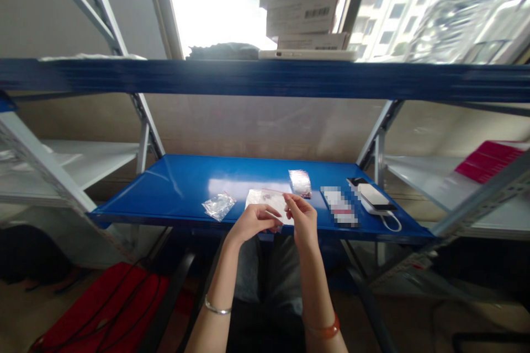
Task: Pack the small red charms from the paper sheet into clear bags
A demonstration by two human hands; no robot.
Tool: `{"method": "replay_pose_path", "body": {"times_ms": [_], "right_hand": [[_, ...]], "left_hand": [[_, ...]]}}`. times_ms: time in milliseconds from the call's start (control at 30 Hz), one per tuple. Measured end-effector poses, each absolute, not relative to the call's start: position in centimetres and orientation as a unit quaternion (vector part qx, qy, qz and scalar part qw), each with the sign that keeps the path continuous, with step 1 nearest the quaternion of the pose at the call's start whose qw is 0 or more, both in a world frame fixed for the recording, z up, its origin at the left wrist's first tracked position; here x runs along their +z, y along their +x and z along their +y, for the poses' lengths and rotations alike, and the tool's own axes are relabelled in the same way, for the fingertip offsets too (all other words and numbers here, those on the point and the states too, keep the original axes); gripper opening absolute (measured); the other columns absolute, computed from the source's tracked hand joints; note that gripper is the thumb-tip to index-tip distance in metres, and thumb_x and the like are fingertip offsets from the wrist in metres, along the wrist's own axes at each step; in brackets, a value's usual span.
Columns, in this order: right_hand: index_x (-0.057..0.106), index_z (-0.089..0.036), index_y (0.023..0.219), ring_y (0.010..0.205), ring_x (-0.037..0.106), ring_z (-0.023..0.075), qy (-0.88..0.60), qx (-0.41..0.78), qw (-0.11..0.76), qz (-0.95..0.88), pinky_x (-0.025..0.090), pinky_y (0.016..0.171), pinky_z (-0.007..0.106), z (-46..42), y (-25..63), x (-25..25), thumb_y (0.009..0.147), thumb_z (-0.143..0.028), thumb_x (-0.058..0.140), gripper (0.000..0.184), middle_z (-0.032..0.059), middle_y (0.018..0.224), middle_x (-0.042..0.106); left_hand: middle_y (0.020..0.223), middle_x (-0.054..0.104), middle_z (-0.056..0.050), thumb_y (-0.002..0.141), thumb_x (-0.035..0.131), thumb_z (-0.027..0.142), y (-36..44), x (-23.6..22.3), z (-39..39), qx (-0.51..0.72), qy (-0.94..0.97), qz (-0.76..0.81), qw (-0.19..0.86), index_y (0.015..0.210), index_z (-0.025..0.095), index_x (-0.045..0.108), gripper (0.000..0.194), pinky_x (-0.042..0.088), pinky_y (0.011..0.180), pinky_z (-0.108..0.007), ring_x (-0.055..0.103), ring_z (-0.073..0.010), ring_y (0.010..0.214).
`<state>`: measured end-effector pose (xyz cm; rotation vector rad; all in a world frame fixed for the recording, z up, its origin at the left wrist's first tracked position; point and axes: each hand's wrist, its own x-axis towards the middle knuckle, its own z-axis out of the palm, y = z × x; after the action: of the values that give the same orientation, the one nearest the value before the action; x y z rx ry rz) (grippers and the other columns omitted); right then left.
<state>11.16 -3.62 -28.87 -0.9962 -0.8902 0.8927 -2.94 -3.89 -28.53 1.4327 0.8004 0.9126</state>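
Both hands are at the front edge of the blue shelf board, holding a small clear zip bag (265, 197) with something white in or behind it. My right hand (304, 218) pinches its right upper edge between thumb and fingers. My left hand (252, 222) is curled closed on its lower left side, and some of these fingers are hidden. A bit of something reddish shows below the left fingertips, too small to name. To the left lies a loose pile of clear plastic bags (219, 206). Behind the right hand lies a stack of small clear bags (300, 183).
On the right of the blue board (186, 176) lie a pixelated phone-like object (339, 206) and a white power bank (375, 197) with a cable, resting on a dark phone. A blue shelf beam (232, 77) crosses above, carrying stacked white boxes (300, 14).
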Motion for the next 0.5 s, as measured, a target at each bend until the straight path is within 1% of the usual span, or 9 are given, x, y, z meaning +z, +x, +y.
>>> {"method": "replay_pose_path", "body": {"times_ms": [67, 133, 200, 300, 400, 500], "right_hand": [[0.068, -0.015, 0.074, 0.042, 0.039, 0.0067, -0.438, 0.411, 0.691, -0.402, 0.029, 0.041, 0.021, -3.7, 11.2, -28.9, 0.061, -0.048, 0.073, 0.036, -0.0031, 0.049, 0.051], [0.069, -0.015, 0.075, 0.043, 0.039, 0.0069, -0.433, 0.420, 0.682, -0.413, 0.029, 0.041, 0.021, -3.7, 11.3, -28.8, 0.061, -0.047, 0.073, 0.035, -0.0027, 0.050, 0.052], [0.070, -0.015, 0.076, 0.043, 0.039, 0.0070, -0.434, 0.425, 0.673, -0.423, 0.030, 0.042, 0.021, -3.8, 11.3, -28.8, 0.062, -0.045, 0.073, 0.033, -0.0026, 0.050, 0.053], [0.071, -0.016, 0.079, 0.044, 0.040, 0.0073, -0.442, 0.424, 0.659, -0.437, 0.031, 0.042, 0.021, -3.8, 11.2, -28.8, 0.064, -0.044, 0.072, 0.032, -0.0025, 0.051, 0.054], [0.071, -0.016, 0.082, 0.048, 0.045, 0.0095, -0.456, 0.408, 0.640, -0.465, 0.032, 0.043, 0.021, -3.9, 11.2, -28.7, 0.066, -0.046, 0.070, 0.033, -0.0001, 0.056, 0.058], [0.070, -0.017, 0.080, 0.055, 0.050, 0.0118, -0.468, 0.375, 0.628, -0.496, 0.034, 0.044, 0.021, -3.9, 11.2, -28.6, 0.067, -0.048, 0.068, 0.034, 0.0031, 0.066, 0.063]], "left_hand": [[0.086, 0.072, -0.009, 0.069, 0.071, 0.035, -2.7, -28.4, -3.8, 0.437, 0.609, 0.347, 0.563, 0.089, 0.015, 0.067, 0.029, 0.050, 0.065, -0.027, 0.067, -0.0195, 0.078], [0.093, 0.071, -0.010, 0.072, 0.068, 0.038, -2.6, -28.3, -3.6, 0.499, 0.594, 0.361, 0.518, 0.091, 0.015, 0.067, 0.030, 0.049, 0.066, -0.026, 0.066, -0.0197, 0.083], [0.090, 0.071, -0.009, 0.075, 0.064, 0.041, -2.7, -28.1, -3.4, 0.557, 0.561, 0.378, 0.483, 0.090, 0.015, 0.066, 0.031, 0.048, 0.062, -0.024, 0.067, -0.0180, 0.076], [0.077, 0.071, -0.008, 0.075, 0.062, 0.044, -2.9, -27.8, -3.3, 0.608, 0.508, 0.402, 0.459, 0.085, 0.014, 0.065, 0.032, 0.046, 0.056, -0.023, 0.065, -0.0155, 0.063], [0.074, 0.071, -0.008, 0.074, 0.064, 0.044, -3.0, -27.5, -3.5, 0.624, 0.482, 0.414, 0.455, 0.084, 0.013, 0.065, 0.033, 0.045, 0.054, -0.023, 0.065, -0.0146, 0.059], [0.073, 0.071, -0.007, 0.072, 0.065, 0.043, -3.1, -27.3, -3.5, 0.632, 0.468, 0.415, 0.457, 0.084, 0.014, 0.063, 0.031, 0.045, 0.053, -0.023, 0.064, -0.0146, 0.057]]}}
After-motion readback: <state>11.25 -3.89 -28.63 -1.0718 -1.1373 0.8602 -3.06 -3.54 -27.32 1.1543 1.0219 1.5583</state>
